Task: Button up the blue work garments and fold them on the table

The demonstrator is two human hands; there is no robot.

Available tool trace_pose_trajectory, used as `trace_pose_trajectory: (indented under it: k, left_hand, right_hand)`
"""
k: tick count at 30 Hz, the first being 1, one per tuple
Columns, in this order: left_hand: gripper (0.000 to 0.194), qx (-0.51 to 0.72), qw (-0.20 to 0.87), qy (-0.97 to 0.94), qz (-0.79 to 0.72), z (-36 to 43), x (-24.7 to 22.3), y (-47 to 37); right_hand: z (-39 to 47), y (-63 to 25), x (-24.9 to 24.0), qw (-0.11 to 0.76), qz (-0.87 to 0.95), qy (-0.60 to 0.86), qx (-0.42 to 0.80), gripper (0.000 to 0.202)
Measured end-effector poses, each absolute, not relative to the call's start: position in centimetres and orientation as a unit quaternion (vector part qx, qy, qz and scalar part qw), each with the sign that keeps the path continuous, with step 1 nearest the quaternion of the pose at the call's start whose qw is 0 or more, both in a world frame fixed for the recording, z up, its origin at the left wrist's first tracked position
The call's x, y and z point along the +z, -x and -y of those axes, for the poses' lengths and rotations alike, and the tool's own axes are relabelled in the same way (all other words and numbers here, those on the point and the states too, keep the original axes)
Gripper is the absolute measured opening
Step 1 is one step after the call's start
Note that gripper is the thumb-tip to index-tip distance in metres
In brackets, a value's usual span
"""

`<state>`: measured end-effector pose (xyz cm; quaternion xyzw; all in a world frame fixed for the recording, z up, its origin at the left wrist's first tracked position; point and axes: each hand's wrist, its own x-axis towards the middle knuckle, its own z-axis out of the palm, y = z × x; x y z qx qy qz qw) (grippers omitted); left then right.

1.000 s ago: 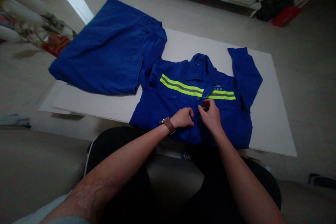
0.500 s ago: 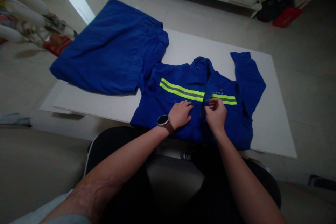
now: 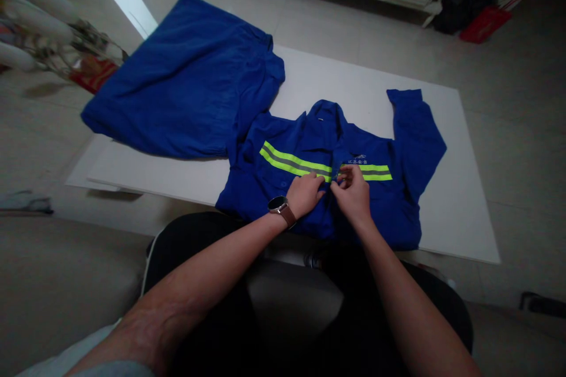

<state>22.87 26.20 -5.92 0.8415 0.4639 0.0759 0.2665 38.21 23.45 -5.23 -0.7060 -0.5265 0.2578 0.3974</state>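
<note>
Head cam, L to R: a folded blue work garment (image 3: 186,79) lies at the left end of the white rectangular board (image 3: 460,212), overhanging its far edge. Next to it, touching, a blue work jacket with a yellow-green reflective chest stripe (image 3: 318,147) lies front-up at the near edge, collar away from the person. The left hand (image 3: 305,193), w/ a brown-strapped wristwatch (image 3: 280,207), has its fingers pressed onto the left front panel right at the placket. The right hand (image 3: 354,191) pinches the other front edge just below the stripe, thumb and fingers closed on fabric. Step in hand looks like buttoning at chest level; next move probably calls for lining up button and hole, then pushing through w/ both thumbs. Vs 0.5 s ago: the left hand lay flat and apart from the right; now they meet at the placket, and the jacket sits slightly further left.
</note>
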Motion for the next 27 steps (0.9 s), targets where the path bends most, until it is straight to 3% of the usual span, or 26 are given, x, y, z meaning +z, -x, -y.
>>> trace_pose_trajectory:
  k: [6,17,27]
  left_hand:
    - [0.026,0.112,0.338,-0.791,-0.498,-25.9,-6.8,-23.4]
    - [0.018,0.113,0.284,-0.812,-0.497,-25.6,-6.5,-24.6]
    - [0.016,0.203,0.374,-0.775,-0.468,-26.7,-5.2,-23.1]
  right_hand:
    - [-23.5,-38.3,-5.3,0.385,0.535,0.708,0.256,0.037]
    - [-23.5,-38.0,-5.3,0.372,0.55,0.705,0.246,0.036]
    - [-23.4,-38.3,-4.8,0.376,0.557,0.709,0.212,0.036]
